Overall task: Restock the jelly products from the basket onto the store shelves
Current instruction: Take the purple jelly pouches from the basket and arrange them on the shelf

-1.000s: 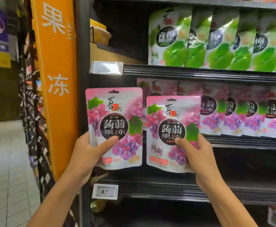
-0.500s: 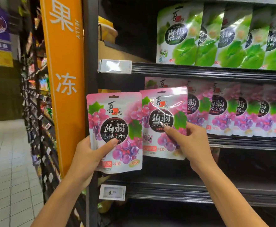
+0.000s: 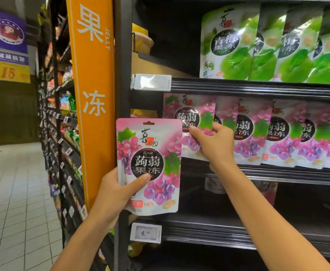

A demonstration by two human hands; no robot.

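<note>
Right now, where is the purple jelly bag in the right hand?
In the head view, the right hand pinches the grape pouch at the left end of the purple row, below the green pouches.

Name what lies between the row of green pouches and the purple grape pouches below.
Head view: a dark shelf edge runs between the green pouches and purple grape pouches, with a white price tag at its left end.
</note>
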